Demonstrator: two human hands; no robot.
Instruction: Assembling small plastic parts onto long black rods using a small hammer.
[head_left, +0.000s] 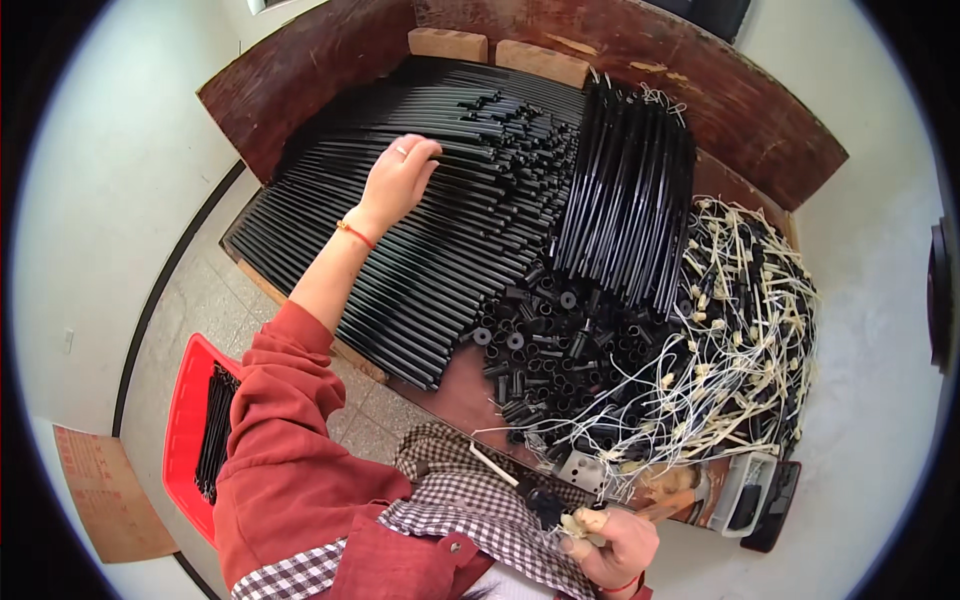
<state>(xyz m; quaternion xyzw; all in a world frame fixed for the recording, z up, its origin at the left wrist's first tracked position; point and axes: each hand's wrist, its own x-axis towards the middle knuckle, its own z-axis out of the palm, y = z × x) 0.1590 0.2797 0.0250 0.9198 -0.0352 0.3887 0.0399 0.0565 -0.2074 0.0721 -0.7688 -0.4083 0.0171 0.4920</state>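
Observation:
Over the wide stack of black tubes (400, 270), my left hand (398, 180) is stretched out with its fingers a little bent and the thumb apart from them. No tube shows in its grip. Low in front of my body, my right hand (618, 548) pinches a small black fitting (543, 506) with cream cord and a pale end at the fingertips. A thin white rod (492, 463) sticks out up and left from the fitting. Part of the fitting is hidden by the fingers.
Loose black caps and sleeves (550, 340) lie mid-table, beside a tangle of white cords (745, 330). Black rods (625, 190) with cords lie behind them. Wooden boards (310, 80) wall the back. A red bin (185, 440) and cardboard (110, 495) are on the left.

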